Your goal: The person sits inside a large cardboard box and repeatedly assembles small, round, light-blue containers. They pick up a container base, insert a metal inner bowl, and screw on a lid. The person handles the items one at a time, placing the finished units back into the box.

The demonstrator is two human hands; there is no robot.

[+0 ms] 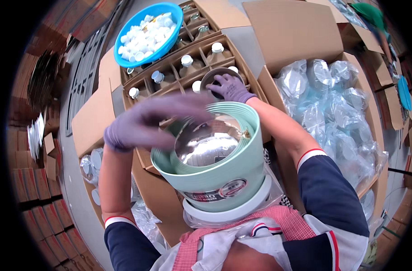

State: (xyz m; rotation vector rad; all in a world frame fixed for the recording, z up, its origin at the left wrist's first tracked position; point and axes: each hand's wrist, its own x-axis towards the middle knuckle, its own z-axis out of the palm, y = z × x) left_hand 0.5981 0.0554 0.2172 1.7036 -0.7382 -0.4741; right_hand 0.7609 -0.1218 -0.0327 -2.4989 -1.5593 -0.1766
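In front of my chest stands a mint-green tub (210, 180) with a printed label and a paler base. A shiny mirror-like rounded piece (210, 144) sits inside its ribbed rim. My left hand (161, 119), in a purple glove and blurred, hovers over the tub's left side with thumb and fingers apart and nothing visible in them. My right hand (233, 88), also gloved, reaches past the tub and has its fingers curled on a round grey-brown bowl-like piece (210, 77). That piece lies over a divided carton (179, 49) of bottles with white caps (188, 61).
A blue basin (179, 13) of white caps rests on the carton's far left. At right, an open carton (373, 104) holds clear plastic-wrapped round pieces (321, 108). Another carton with wrapped pieces (91, 162) is at left. A person in green (370, 16) bends at the far right.
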